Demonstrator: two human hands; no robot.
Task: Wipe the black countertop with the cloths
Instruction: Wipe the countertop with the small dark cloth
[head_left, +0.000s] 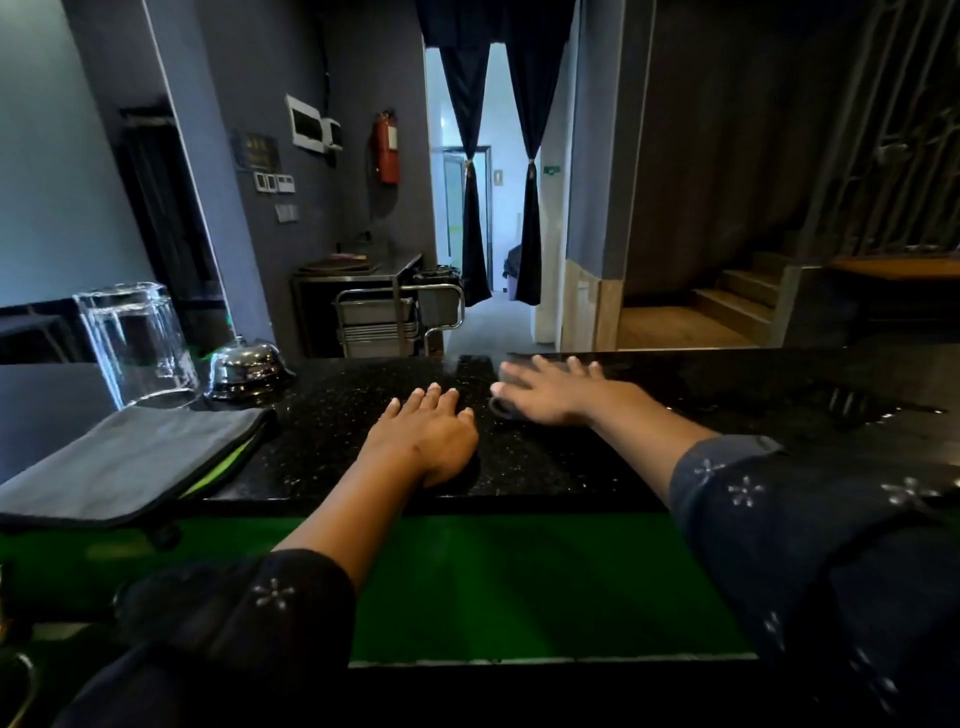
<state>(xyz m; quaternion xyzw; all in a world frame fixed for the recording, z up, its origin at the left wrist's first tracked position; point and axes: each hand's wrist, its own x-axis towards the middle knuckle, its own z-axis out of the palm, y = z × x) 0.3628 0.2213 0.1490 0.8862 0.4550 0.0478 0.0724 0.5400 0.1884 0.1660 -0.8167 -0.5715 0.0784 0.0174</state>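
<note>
The black speckled countertop (545, 462) runs across the middle of the view. My left hand (426, 431) lies flat on it with straight fingers. My right hand (550, 389) is further out near the far edge, fingers spread and motion-blurred, pressing a dark cloth (501, 409) of which only a small edge shows under the palm. A folded grey cloth (130, 457) with a green layer beneath it lies at the counter's left end, away from both hands.
An upturned clear glass (137, 345) and a chrome call bell (247, 366) stand at the left rear of the counter. Wet streaks (852, 405) shine on the right part. A green-lit ledge (519, 587) lies below the near edge.
</note>
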